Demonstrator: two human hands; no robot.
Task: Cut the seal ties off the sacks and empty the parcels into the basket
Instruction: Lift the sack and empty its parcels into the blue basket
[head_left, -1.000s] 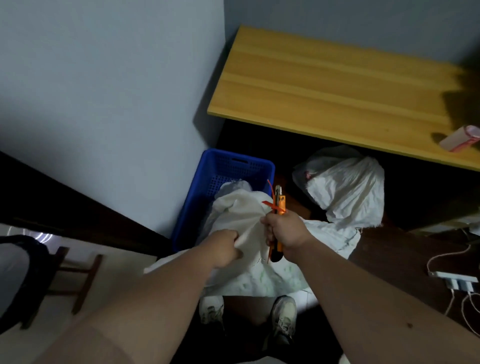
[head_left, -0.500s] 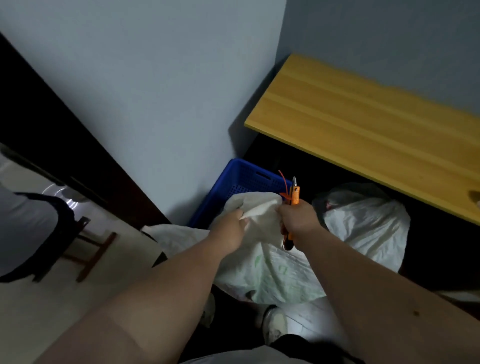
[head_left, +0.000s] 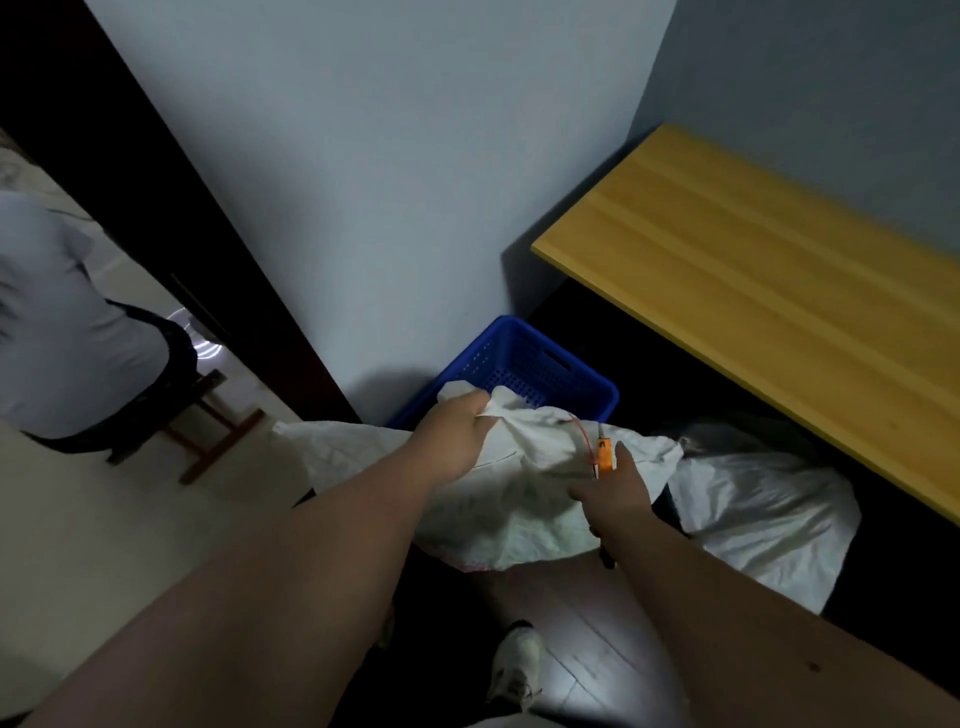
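Note:
A white woven sack (head_left: 524, 499) lies slumped across the near rim of the blue plastic basket (head_left: 524, 358) in the corner. My left hand (head_left: 454, 434) grips the sack's bunched mouth just over the basket. My right hand (head_left: 613, 493) holds an orange utility knife (head_left: 604, 453) upright against the sack's right side. A thin red seal tie (head_left: 581, 428) curls beside the knife's tip. The basket's inside is mostly hidden by the sack.
A second white sack (head_left: 763, 514) sits on the dark floor under the yellow wooden table (head_left: 769, 270). To the far left a person (head_left: 67, 332) sits on a wooden stool (head_left: 208, 436). My shoe (head_left: 514, 665) shows below.
The camera has swung left. My hands have drawn apart: the left pulled the sack's mouth left toward the basket, while the right with the knife dropped lower on the right.

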